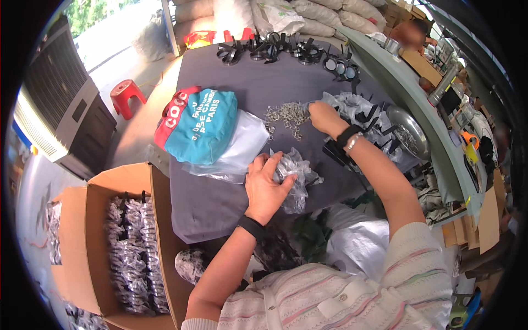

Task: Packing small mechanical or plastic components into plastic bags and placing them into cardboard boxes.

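My left hand (265, 186) rests on a crumpled clear plastic bag (300, 187) near the table's front, its thumb and fingers curled round the bag's left side. What the bag contains is hard to make out. Farther back, my right hand (328, 120) is at the right edge of a loose pile of small metal pieces (286, 114). Its fingers are bent together, and anything between them is hidden. Just right of this hand lie more clear plastic bags (352, 104) mixed with black straps.
A teal and red cloth bag (201, 129) lies on clear plastic sheets (242, 143). Black goggles with round lenses (341, 67) line the table's far edge. A metal bowl (410, 132) stands right. At left, a cardboard box (91, 231) contains wrapped items; beyond is a red stool (126, 98).
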Motion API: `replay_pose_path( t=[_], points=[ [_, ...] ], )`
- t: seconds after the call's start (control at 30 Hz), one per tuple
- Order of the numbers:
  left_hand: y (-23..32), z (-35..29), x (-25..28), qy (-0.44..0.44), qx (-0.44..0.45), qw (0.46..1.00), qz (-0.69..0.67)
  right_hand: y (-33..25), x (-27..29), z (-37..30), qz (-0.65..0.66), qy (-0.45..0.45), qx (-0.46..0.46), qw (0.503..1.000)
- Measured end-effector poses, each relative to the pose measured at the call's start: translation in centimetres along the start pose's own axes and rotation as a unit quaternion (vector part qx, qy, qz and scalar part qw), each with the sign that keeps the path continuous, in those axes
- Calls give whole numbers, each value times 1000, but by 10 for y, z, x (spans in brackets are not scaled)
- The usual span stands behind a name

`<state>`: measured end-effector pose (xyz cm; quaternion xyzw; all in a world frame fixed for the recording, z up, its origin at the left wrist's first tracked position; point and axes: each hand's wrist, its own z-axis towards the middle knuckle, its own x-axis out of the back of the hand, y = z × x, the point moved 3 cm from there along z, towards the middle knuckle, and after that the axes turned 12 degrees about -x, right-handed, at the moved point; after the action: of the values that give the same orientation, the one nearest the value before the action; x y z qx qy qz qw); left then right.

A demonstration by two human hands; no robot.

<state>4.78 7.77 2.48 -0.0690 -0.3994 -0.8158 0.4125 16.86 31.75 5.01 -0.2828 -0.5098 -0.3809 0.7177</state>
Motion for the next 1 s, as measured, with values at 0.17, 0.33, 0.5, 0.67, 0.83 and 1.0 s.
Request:
replay_pose_path(
  t=[0.17,0.33,0.5,0.67,0.83,1.0],
  points=[
    [2,-2,-2,-18,1,1000,20,17,-33,17,-153,-59,-21,986],
    [2,-3,-3,-18,-4,1000,18,6,13,16,-49,57,23,997],
    [-5,-2,-3,-30,17,999,-1,-33,71,-38,100,-32,9,994],
    [-4,1,-4,-12,-7,1000,-1,-41,22,-107,493,-371,-42,786],
    [-6,1,-2,-26,-9,1000,-10,-49,33,-106,445,-327,1,834],
    [-7,3,-3,-29,-21,999,15,-51,44,-99,347,-315,78,880]
  ],
)
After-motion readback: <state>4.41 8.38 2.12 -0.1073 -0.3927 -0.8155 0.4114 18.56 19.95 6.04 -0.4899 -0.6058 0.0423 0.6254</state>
